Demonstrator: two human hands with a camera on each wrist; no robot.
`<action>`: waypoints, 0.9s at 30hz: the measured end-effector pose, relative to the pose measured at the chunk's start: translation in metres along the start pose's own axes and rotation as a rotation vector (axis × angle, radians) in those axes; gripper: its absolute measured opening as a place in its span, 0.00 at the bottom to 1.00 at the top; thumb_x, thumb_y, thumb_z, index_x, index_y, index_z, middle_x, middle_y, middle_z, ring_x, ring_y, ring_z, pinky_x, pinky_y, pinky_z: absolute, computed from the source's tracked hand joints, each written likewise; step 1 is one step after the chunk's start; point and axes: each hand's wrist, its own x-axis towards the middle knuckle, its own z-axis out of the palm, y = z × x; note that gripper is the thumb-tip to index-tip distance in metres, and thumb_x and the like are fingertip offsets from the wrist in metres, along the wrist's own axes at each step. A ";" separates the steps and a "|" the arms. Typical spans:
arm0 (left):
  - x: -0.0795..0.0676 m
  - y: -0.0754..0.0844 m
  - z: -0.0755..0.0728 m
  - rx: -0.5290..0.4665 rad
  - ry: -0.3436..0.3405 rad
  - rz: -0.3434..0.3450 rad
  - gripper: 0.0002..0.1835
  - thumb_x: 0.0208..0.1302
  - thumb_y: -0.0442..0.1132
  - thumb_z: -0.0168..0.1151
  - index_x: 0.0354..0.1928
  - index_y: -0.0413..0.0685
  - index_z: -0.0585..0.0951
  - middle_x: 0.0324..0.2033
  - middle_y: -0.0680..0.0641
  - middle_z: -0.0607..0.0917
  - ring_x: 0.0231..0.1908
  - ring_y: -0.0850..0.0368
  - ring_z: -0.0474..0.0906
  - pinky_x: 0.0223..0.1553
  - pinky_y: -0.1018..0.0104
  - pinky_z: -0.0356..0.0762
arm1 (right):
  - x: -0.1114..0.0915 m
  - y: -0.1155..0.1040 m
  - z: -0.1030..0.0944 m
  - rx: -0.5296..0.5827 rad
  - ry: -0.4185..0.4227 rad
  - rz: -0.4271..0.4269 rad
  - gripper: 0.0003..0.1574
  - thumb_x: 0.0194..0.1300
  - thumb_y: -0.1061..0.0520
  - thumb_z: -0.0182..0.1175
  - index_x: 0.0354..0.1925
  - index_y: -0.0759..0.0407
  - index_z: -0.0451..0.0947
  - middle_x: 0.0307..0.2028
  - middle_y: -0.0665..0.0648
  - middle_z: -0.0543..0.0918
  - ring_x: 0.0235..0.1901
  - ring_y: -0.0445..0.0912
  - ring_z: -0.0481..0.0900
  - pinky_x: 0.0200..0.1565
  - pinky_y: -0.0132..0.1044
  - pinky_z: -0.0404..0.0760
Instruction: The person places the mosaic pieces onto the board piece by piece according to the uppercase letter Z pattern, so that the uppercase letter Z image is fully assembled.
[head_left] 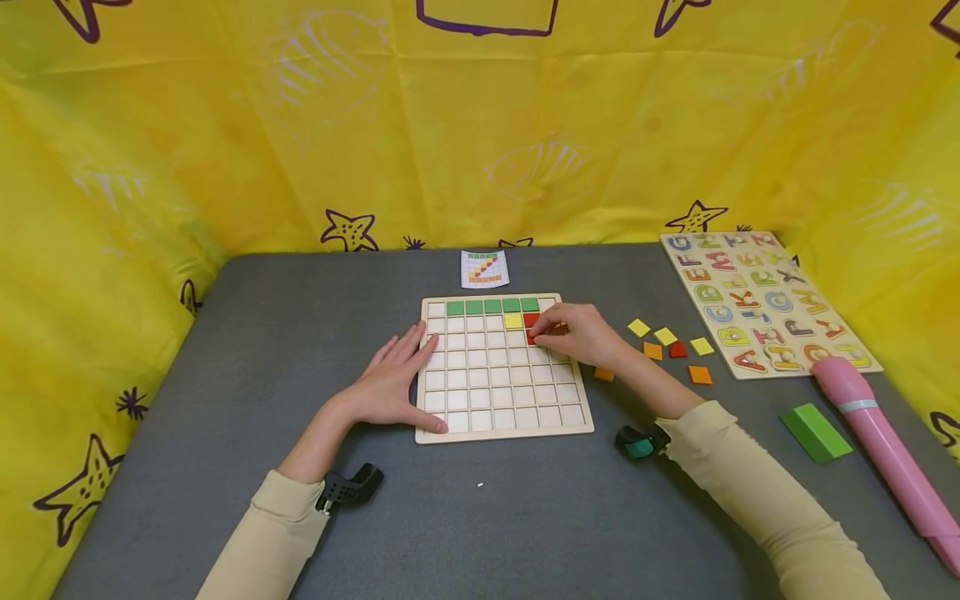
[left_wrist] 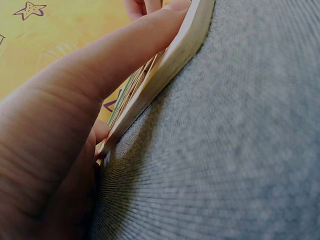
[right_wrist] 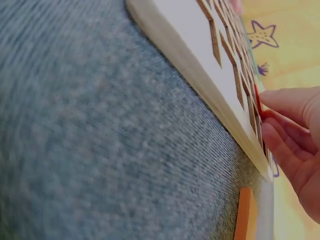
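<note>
A wooden grid board [head_left: 480,377] lies on the grey table, with several green tiles [head_left: 474,307] along its far row. Below them sit a yellow tile [head_left: 513,321] and a red tile [head_left: 531,320]. My left hand [head_left: 390,383] rests spread along the board's left side, its thumb on the near left corner. In the left wrist view that thumb [left_wrist: 145,42] lies across the board's rim [left_wrist: 165,70]. Over the right part of the grid my right hand [head_left: 581,333] pinches another red square tile [head_left: 531,337] at a cell, mostly hidden by the fingertips.
Loose yellow, orange and red tiles [head_left: 652,351] lie right of the board. A small pattern card [head_left: 484,269] lies beyond it. Farther right are an alphabet puzzle board [head_left: 765,304], a green block [head_left: 816,433] and a pink tube-shaped object [head_left: 885,442]. Yellow cloth [head_left: 480,125] hangs behind.
</note>
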 end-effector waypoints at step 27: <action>-0.001 0.000 0.000 0.016 -0.014 -0.019 0.71 0.40 0.75 0.69 0.78 0.46 0.43 0.76 0.44 0.33 0.75 0.51 0.28 0.71 0.48 0.30 | -0.077 0.044 -0.066 -0.090 0.201 0.262 0.08 0.66 0.59 0.63 0.43 0.60 0.83 0.40 0.59 0.85 0.37 0.54 0.83 0.36 0.28 0.77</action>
